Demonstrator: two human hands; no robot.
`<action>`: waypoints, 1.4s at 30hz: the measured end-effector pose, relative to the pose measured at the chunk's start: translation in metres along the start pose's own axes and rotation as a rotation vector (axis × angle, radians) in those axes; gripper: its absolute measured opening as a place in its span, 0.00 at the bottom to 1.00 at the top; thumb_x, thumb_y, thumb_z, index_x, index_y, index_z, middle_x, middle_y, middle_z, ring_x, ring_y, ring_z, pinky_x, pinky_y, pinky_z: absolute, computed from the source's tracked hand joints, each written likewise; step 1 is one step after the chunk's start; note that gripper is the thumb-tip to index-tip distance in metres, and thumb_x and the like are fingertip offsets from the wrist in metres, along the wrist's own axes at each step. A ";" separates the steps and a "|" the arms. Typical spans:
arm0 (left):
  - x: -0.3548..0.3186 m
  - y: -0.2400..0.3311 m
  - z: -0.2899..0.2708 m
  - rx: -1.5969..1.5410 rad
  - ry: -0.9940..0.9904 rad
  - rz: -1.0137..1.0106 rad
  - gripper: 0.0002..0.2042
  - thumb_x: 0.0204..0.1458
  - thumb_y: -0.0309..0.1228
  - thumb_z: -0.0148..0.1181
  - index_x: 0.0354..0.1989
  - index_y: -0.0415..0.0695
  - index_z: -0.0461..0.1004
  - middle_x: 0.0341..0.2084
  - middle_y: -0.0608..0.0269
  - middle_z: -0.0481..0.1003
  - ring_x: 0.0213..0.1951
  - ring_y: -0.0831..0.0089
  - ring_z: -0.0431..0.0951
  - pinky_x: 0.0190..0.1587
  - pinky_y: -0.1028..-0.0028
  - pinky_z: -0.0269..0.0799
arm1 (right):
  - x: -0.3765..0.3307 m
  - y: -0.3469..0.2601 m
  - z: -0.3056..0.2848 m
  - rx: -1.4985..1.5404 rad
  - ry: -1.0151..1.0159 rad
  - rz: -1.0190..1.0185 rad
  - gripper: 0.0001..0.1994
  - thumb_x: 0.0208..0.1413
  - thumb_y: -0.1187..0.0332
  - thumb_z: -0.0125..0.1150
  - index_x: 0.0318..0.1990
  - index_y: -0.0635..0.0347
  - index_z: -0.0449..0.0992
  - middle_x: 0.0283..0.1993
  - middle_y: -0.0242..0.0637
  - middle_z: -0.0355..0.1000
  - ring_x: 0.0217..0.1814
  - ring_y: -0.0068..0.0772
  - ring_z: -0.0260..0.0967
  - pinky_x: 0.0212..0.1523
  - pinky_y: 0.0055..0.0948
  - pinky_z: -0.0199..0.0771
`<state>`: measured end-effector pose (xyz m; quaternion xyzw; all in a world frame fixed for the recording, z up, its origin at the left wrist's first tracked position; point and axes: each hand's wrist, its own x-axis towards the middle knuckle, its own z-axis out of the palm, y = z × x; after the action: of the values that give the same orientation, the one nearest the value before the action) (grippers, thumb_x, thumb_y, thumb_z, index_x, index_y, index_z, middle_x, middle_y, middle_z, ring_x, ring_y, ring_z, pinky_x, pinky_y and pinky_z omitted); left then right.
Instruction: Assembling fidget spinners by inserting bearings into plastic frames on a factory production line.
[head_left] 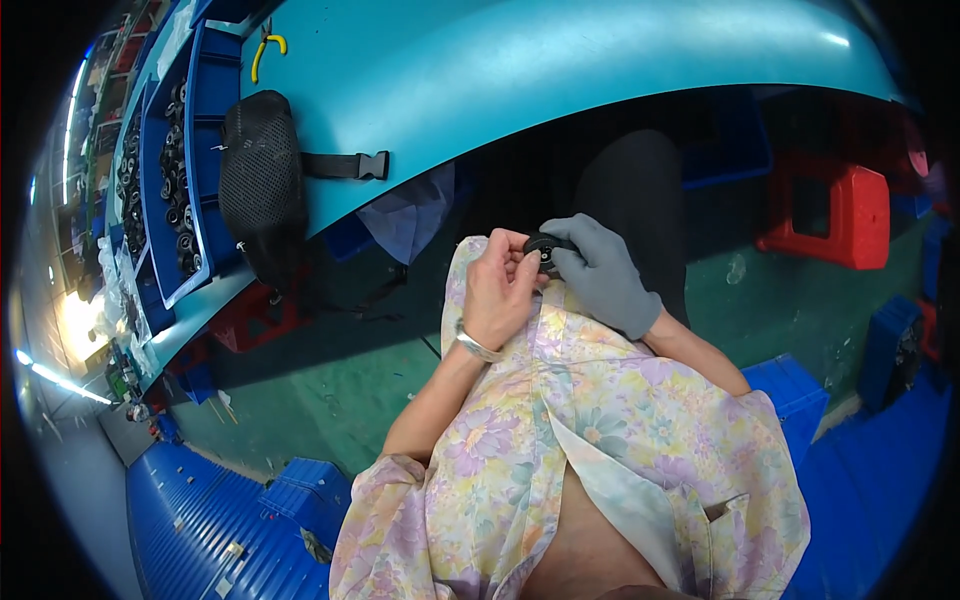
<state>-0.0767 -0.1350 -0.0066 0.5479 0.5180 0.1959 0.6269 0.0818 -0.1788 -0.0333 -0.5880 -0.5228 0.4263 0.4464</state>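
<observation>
Between my two hands, above my lap, is a small round black wheel (543,245) with a light spot at its centre. My bare left hand (502,285), with a silver bangle at the wrist, pinches the wheel's left side between thumb and fingers. On the other side my right hand (605,275), in a grey glove, curls its fingers and thumb over the wheel's right edge. The fingers hide part of the wheel. Beneath the hands lies the flowered cloth of my clothing (590,370).
A turquoise table (560,60) curves across the far side. On it lie yellow-handled pliers (262,55), a black mesh bag (262,150) with a buckled strap, and a blue bin (203,270) of black wheels. A red stool (865,215) stands at right, blue crates (785,390) nearer.
</observation>
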 end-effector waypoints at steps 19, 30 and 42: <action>0.006 0.005 -0.009 -0.908 -0.367 -0.277 0.08 0.57 0.33 0.62 0.40 0.44 0.71 0.35 0.70 0.74 0.36 0.82 0.71 0.43 0.79 0.68 | 0.005 -0.018 -0.014 0.057 -0.129 -0.059 0.24 0.38 0.74 0.71 0.46 0.58 0.71 0.43 0.39 0.66 0.43 0.40 0.68 0.42 0.34 0.72; 0.012 0.006 -0.015 -1.036 -0.464 -0.137 0.11 0.57 0.33 0.61 0.40 0.44 0.66 0.46 0.50 0.75 0.52 0.65 0.75 0.54 0.68 0.71 | 0.005 -0.022 0.002 0.157 0.004 -0.097 0.31 0.36 0.75 0.72 0.54 0.57 0.69 0.49 0.39 0.65 0.48 0.37 0.67 0.49 0.32 0.70; 0.006 0.022 -0.004 0.471 0.083 0.713 0.33 0.32 0.20 0.74 0.51 0.40 0.67 0.43 0.58 0.75 0.44 0.61 0.70 0.40 0.68 0.72 | 0.001 -0.024 0.002 1.413 -0.205 0.493 0.19 0.69 0.57 0.42 0.55 0.62 0.66 0.47 0.37 0.68 0.49 0.25 0.67 0.54 0.27 0.69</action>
<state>-0.0704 -0.1213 0.0111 0.8125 0.3517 0.2988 0.3563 0.0745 -0.1766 -0.0104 -0.2193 -0.0170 0.8001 0.5581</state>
